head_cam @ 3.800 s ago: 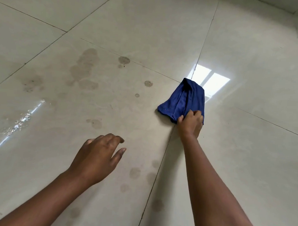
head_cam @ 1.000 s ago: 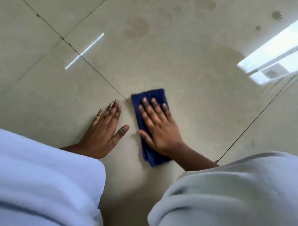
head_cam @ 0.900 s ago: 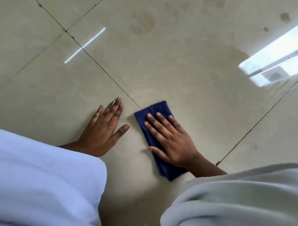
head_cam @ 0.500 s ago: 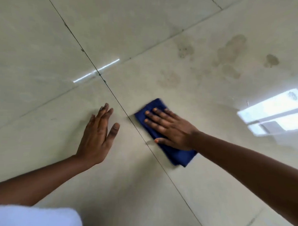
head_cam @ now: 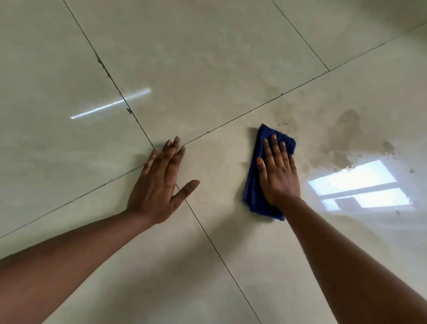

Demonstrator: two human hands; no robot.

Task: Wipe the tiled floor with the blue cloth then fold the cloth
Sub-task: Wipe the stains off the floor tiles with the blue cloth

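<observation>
The blue cloth [head_cam: 252, 191], folded into a narrow pad, lies flat on the glossy beige tiled floor [head_cam: 211, 64], just right of where the grout lines cross. My right hand [head_cam: 278, 175] presses down on it with the palm flat and the fingers stretched out, covering most of its right side. My left hand [head_cam: 158, 184] rests flat on the bare tile to the left of the cloth, over the grout crossing, fingers spread and holding nothing.
Brownish smudges and specks [head_cam: 346, 142] mark the tile just right of and beyond the cloth. A bright window reflection [head_cam: 359, 186] lies to the right of my right hand. A thin light streak [head_cam: 110, 105] shows at the far left.
My right hand has slid the cloth to the right, away from the grout crossing and towards the smudges. My left hand stayed planted on the floor. The view has tilted up.
</observation>
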